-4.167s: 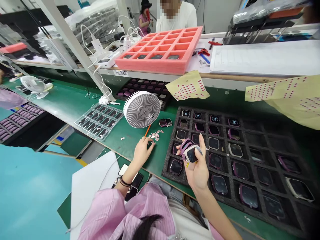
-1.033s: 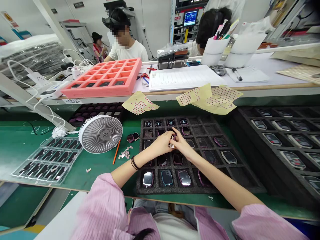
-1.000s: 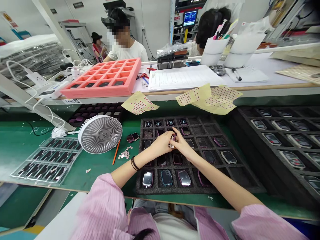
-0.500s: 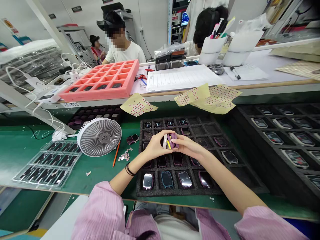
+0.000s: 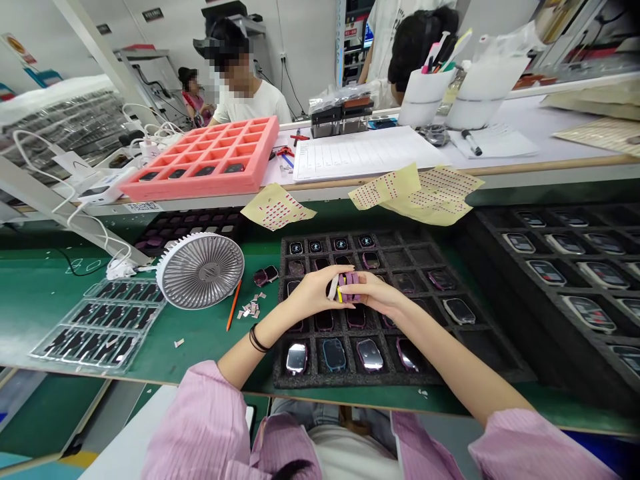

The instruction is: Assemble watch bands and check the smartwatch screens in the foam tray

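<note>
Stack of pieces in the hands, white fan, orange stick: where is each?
Stack of pieces (image 5: pixel 349 279), head view, purple upper part.
White fan (image 5: pixel 209 271), head view, centre of the grille.
Orange stick (image 5: pixel 234 306), head view, middle of the shaft.

Rounded purple watch casings (image 5: pixel 351 279) stand on edge beside a pale rounded casing (image 5: pixel 333 288) (a yellow sliver (image 5: pixel 339 294) shows between), held between left hand (image 5: pixel 311 291) and right hand (image 5: pixel 376 293).

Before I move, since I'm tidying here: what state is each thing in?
Left hand: curled around watch cases
Right hand: gripping watch cases
Watch cases: held, stacked
Centre tray: partly filled
Its far-row watches: screens lit
Pink foam tray: partly filled
Fan: tilted, spinning unclear
</note>
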Available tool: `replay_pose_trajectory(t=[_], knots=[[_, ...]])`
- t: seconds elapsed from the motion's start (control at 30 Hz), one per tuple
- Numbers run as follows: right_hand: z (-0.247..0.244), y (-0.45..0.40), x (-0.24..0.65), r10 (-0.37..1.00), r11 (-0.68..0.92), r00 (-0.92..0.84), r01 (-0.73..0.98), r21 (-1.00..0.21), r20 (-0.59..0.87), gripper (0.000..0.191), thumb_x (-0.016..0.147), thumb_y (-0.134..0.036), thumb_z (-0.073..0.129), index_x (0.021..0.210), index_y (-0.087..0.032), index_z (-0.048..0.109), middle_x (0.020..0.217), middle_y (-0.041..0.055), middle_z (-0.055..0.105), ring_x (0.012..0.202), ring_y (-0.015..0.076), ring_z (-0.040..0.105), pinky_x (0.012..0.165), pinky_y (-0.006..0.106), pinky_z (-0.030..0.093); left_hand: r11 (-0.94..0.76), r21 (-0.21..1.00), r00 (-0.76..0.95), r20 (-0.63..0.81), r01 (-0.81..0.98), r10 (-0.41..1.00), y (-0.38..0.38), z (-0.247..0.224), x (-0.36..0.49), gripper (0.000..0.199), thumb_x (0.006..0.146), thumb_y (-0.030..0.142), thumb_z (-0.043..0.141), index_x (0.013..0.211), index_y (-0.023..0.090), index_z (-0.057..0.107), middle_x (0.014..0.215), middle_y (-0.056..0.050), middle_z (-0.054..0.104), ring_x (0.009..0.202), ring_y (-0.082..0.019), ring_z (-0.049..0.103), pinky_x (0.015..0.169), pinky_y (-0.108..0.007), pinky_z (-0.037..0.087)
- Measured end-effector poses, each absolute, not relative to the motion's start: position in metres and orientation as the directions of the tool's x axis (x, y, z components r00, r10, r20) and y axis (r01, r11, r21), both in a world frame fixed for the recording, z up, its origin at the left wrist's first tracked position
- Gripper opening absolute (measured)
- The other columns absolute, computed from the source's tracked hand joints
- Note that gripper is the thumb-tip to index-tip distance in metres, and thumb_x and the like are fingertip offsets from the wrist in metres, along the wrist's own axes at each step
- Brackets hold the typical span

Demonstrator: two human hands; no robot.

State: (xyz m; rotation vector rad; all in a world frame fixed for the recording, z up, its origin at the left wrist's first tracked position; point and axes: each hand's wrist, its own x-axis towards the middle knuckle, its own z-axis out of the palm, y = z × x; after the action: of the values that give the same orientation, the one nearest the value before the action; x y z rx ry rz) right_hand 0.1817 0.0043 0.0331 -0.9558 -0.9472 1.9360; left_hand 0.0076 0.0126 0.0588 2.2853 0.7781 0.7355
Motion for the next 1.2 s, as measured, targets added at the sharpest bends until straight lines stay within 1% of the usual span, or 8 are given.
replay_pose_trajectory(t=[0.1, 0.17, 0.3, 0.37, 0.47, 0.67, 0.9, 1.2], knots=[[0.032, 0.005, 0.181, 0.872, -0.431, -0.394, -0.336, -0.838, -0.29, 0.03, 0.05, -0.026, 0.088, 0.073, -0.014, 0.072, 0.07, 0.0033, 0.073, 0.061, 0.0142, 0.067, 0.058, 0.024, 0.055, -0.624, 0.688, 0.626, 0.31, 0.371, 0.715, 0.014, 0.054, 0.002, 0.059, 0.065, 0.035, 0.081, 0.117, 0.017, 0.057, 0.12, -0.012, 0.063, 0.109, -0.024, 0.062, 0.096, -0.037, 0.049], [0.031, 0.007, 0.183, 0.882, -0.425, -0.375, -0.374, -0.824, -0.285, 0.031, 0.051, -0.027, 0.088, 0.075, -0.014, 0.073, 0.071, 0.0045, 0.074, 0.064, 0.016, 0.069, 0.063, 0.026, 0.058, -0.522, 0.767, 0.513, 0.299, 0.373, 0.805, 0.015, 0.051, -0.003, 0.058, 0.061, 0.038, 0.084, 0.107, 0.016, 0.059, 0.107, -0.009, 0.065, 0.097, -0.021, 0.064, 0.089, -0.036, 0.052], [0.031, 0.014, 0.188, 0.893, -0.426, -0.339, -0.427, -0.798, -0.295, 0.036, 0.05, -0.028, 0.09, 0.077, -0.013, 0.073, 0.076, 0.0085, 0.076, 0.073, 0.0213, 0.073, 0.079, 0.035, 0.06, -0.015, 0.987, 0.312, -0.036, 0.16, 0.949, 0.02, 0.043, -0.011, 0.062, 0.061, 0.046, 0.081, 0.108, 0.016, 0.056, 0.084, 0.0, 0.056, 0.069, -0.011, 0.055, 0.057, -0.023, 0.05], [0.03, 0.016, 0.189, 0.895, -0.432, -0.315, -0.429, -0.793, -0.316, 0.036, 0.048, -0.026, 0.091, 0.077, -0.012, 0.072, 0.076, 0.0098, 0.076, 0.073, 0.0222, 0.073, 0.079, 0.036, 0.06, 0.231, 0.973, 0.335, -0.21, -0.024, 0.919, 0.023, 0.039, -0.012, 0.053, 0.072, 0.047, 0.072, 0.112, 0.016, 0.057, 0.08, 0.0, 0.053, 0.064, -0.009, 0.049, 0.049, -0.017, 0.04], [0.027, 0.018, 0.189, 0.894, -0.435, -0.304, -0.405, -0.804, -0.33, 0.034, 0.051, -0.023, 0.089, 0.079, -0.013, 0.072, 0.079, 0.0104, 0.076, 0.072, 0.0224, 0.074, 0.076, 0.035, 0.061, 0.41, 0.875, 0.396, -0.292, -0.257, 0.871, 0.026, 0.034, -0.012, 0.035, 0.078, 0.035, 0.061, 0.106, 0.014, 0.062, 0.079, -0.002, 0.054, 0.062, -0.008, 0.046, 0.045, -0.016, 0.03], [0.021, 0.019, 0.191, 0.901, -0.41, -0.301, -0.359, -0.838, -0.312, 0.035, 0.051, -0.024, 0.09, 0.079, -0.013, 0.073, 0.08, 0.0106, 0.077, 0.074, 0.024, 0.074, 0.073, 0.035, 0.062, 0.469, 0.803, 0.481, -0.268, -0.368, 0.835, 0.024, 0.03, -0.01, 0.037, 0.068, 0.018, 0.062, 0.104, 0.015, 0.068, 0.086, -0.004, 0.058, 0.071, -0.011, 0.051, 0.055, -0.02, 0.035], [0.001, 0.02, 0.197, 0.936, -0.331, -0.24, -0.351, -0.876, -0.257, 0.042, 0.05, -0.027, 0.09, 0.086, -0.014, 0.073, 0.083, 0.0105, 0.077, 0.078, 0.0263, 0.074, 0.083, 0.042, 0.059, 0.421, 0.826, 0.45, -0.234, -0.375, 0.862, 0.021, 0.013, -0.008, 0.036, 0.066, 0.017, 0.064, 0.101, 0.014, 0.07, 0.083, -0.004, 0.056, 0.07, -0.012, 0.05, 0.054, -0.021, 0.032], [0.0, -0.005, 0.172, 0.99, -0.139, -0.044, -0.501, -0.854, -0.136, 0.038, 0.053, -0.034, 0.088, 0.084, -0.018, 0.072, 0.087, 0.007, 0.077, 0.087, 0.0272, 0.073, 0.093, 0.047, 0.053, 0.341, 0.865, 0.453, -0.154, -0.367, 0.878, 0.019, 0.002, -0.019, 0.036, 0.067, 0.019, 0.065, 0.103, 0.016, 0.07, 0.084, -0.004, 0.053, 0.069, -0.01, 0.046, 0.052, -0.02, 0.03]])
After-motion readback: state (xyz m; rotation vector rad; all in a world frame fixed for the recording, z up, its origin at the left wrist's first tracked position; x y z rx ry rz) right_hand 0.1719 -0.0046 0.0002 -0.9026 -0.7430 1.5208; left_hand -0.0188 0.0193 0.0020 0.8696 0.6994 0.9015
